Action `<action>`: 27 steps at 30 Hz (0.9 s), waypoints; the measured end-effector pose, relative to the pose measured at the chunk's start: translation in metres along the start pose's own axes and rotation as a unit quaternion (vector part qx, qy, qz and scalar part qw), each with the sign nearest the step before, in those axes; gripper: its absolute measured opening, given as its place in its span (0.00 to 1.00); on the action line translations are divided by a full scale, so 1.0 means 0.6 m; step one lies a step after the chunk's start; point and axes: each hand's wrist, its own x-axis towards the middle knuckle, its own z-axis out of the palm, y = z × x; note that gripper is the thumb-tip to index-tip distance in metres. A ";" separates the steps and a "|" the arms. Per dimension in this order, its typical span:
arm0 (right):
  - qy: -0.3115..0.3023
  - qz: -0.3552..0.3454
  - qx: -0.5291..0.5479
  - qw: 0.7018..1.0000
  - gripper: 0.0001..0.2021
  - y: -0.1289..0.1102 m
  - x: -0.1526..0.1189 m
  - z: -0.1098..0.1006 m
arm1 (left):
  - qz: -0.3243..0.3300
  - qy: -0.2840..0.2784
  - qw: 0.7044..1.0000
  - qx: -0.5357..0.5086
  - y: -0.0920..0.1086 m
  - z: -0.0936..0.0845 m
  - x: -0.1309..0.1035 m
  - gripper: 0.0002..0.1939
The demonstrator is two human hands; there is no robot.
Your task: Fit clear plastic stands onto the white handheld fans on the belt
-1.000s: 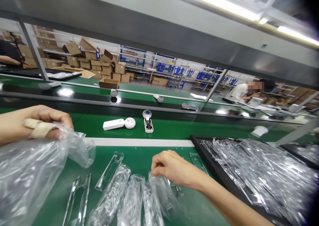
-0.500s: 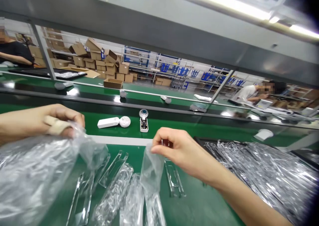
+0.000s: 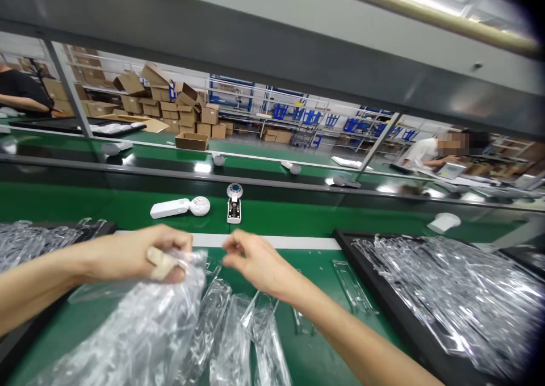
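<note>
The left hand (image 3: pixel 164 255), at left, is closed on the gathered top of a large clear bag (image 3: pixel 140 318), which hangs down toward the near left edge and covers part of the green table (image 3: pixel 323 340). The right hand (image 3: pixel 259 264), near the middle, has thumb and fingers a little apart; it is blurred, but I see nothing between them. Below it, at the near middle, several crinkled plastic bundles (image 3: pixel 232 335) lie side by side; what is inside them I cannot surely tell. To the right, one clear frame (image 3: pixel 352 286) lies loose, just beside the black right tray (image 3: pixel 383 295), which is full of clear parts. The left tray (image 3: pixel 109 229) holds similar ones. In my judgement the work is only partly done: a few bundles are set out, while at least one frame lies bare and many parts remain in the trays.
</note>
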 end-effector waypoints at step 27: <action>0.067 -0.125 -0.226 0.964 0.13 0.027 -0.117 -0.031 | 0.102 0.050 0.972 0.203 0.056 0.004 0.020 0.13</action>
